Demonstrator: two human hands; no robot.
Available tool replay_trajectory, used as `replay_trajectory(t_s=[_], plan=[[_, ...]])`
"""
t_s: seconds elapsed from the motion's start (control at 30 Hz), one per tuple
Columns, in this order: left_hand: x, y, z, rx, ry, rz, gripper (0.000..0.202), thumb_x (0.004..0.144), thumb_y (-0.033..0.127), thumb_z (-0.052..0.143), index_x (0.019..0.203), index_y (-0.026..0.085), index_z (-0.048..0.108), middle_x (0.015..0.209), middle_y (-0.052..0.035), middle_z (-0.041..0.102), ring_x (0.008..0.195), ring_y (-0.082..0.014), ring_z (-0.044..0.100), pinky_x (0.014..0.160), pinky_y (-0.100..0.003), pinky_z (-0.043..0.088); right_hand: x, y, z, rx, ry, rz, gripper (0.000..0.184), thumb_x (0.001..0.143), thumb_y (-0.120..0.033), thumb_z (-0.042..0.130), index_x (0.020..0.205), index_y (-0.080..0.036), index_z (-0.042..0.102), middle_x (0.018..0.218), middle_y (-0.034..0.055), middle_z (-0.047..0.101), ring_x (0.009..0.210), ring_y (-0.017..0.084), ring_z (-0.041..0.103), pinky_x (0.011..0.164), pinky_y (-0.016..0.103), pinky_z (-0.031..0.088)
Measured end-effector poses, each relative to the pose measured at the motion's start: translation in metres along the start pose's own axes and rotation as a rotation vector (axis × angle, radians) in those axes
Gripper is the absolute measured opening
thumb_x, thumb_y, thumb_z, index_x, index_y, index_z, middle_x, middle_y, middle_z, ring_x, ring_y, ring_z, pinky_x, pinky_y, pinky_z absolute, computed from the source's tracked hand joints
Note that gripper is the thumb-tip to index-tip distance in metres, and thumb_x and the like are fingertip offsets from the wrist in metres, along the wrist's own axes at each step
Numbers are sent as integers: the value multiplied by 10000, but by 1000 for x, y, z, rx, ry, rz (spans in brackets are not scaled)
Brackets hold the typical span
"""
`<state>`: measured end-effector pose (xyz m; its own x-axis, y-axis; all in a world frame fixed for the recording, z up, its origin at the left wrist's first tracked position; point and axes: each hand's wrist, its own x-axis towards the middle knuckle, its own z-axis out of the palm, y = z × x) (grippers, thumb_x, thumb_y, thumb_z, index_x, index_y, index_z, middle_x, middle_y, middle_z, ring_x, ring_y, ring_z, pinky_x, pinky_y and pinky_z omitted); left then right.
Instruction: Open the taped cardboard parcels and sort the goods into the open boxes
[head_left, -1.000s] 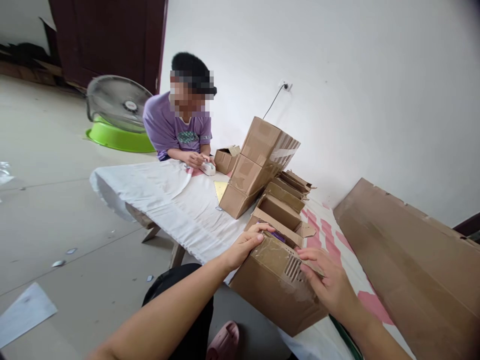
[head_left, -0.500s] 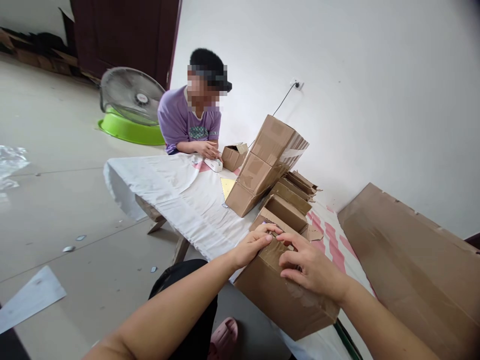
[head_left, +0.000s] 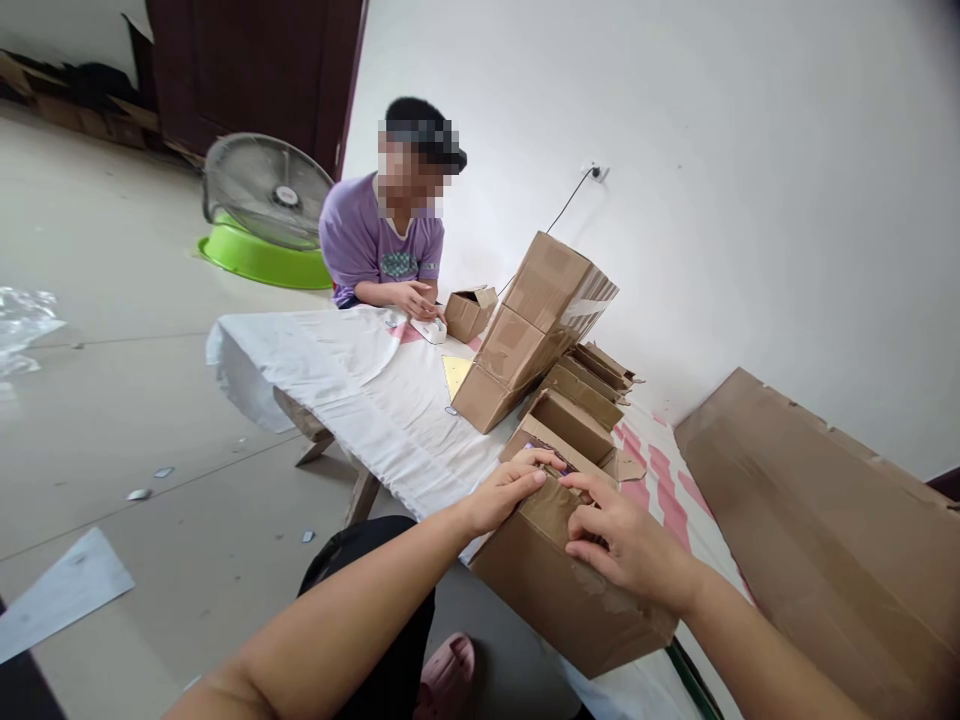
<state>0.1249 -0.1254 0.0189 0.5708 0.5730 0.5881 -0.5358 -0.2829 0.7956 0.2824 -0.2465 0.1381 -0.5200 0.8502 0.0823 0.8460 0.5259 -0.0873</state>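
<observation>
A brown cardboard box [head_left: 555, 590] with tape on its top sits at the near edge of the low table [head_left: 360, 385]. My left hand [head_left: 504, 490] rests on the box's far left top corner, fingers curled over the flap edge. My right hand [head_left: 626, 545] lies on the box top just right of it, fingers bent and pressing down on the taped flap. Something purple shows at the flap's opening beyond my fingertips.
More cardboard boxes [head_left: 536, 330] are stacked and leaning along the table's middle. A person in a purple shirt [head_left: 375, 245] sits at the far end with hands on a white object [head_left: 427, 328]. A large flat cardboard sheet [head_left: 832, 540] leans at right. A fan [head_left: 266, 190] stands on the floor.
My right hand slid from the box's right side up over the top toward my left hand and now presses the flap. The left hand has stayed at the corner.
</observation>
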Motion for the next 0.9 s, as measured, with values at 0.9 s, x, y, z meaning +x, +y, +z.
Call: replay_trajectory(t_s=[0.9], plan=[[1, 1, 0, 26, -3, 5, 453, 894, 587, 526, 940, 193, 745, 1224, -94, 619, 1277, -287, 446, 1143, -435, 274, -6, 2, 5, -76, 63, -22, 143, 873, -147, 545, 990, -212, 597, 1285, 135, 583, 1183, 245, 587, 930, 405, 524]])
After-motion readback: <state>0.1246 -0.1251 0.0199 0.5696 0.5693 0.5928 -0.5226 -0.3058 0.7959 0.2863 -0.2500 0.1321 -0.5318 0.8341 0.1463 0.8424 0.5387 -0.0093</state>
